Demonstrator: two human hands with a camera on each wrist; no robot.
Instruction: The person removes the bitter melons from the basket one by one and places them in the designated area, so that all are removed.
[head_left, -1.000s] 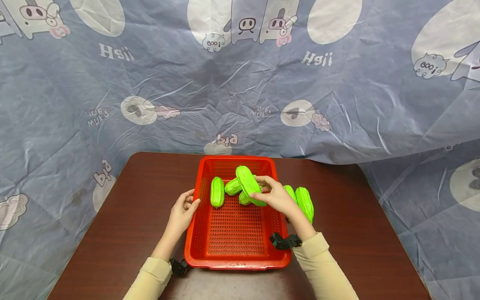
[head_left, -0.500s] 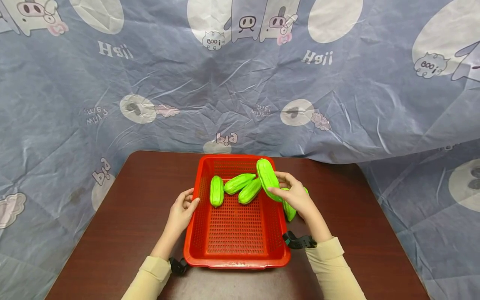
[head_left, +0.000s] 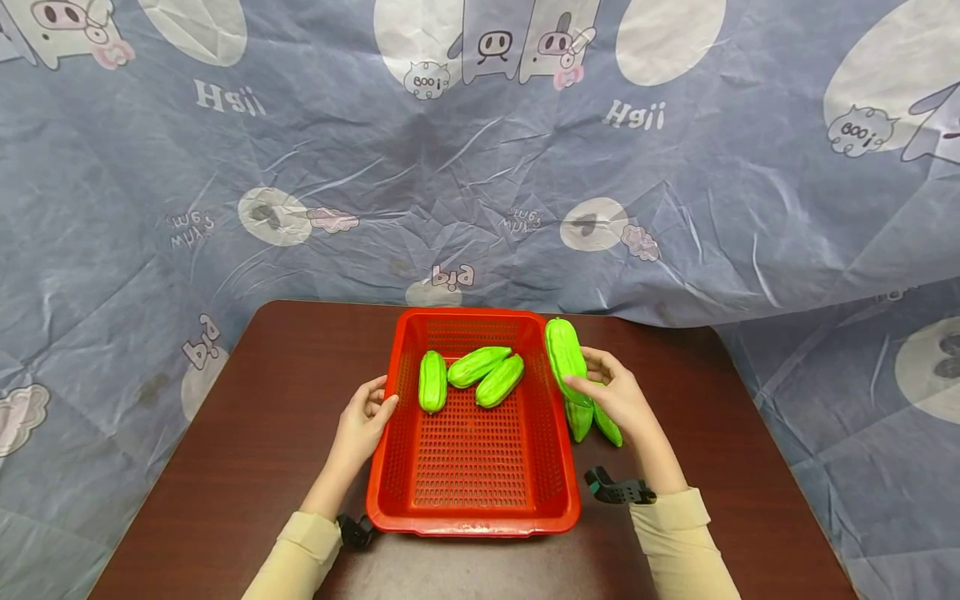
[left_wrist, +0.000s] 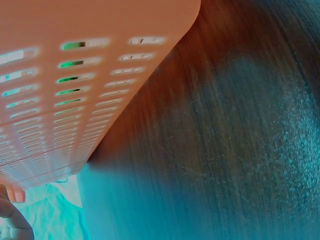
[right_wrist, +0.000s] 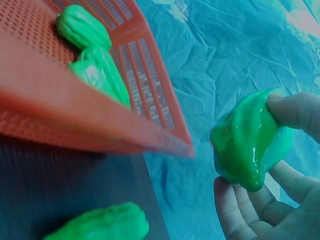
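Note:
My right hand [head_left: 618, 396] grips a bright green ridged gourd [head_left: 566, 354], thumb on the near side, just outside the right rim of a red plastic basket [head_left: 472, 527]. The right wrist view shows this glossy gourd [right_wrist: 247, 142] between thumb and fingers, with its pointed end down. Below it in the head view, a second gourd [head_left: 579, 423] and a third gourd [head_left: 609, 427] lie on the table beside the basket. My left hand [head_left: 363, 421] pinches the basket's left rim; in the left wrist view only its fingertips show at the lower left. Inside the basket lie three more gourds [head_left: 432, 382].
The basket stands in the middle of a dark brown wooden table [head_left: 300, 350]. A grey-blue cloth [head_left: 420, 192] with cartoon prints hangs behind and at both sides of the table. Each wrist wears a black strap [head_left: 618, 486].
My right hand has carried the gourd rightward, from above the basket's inside to beyond its right rim. The left hand has stayed on the left rim, and the basket has not moved.

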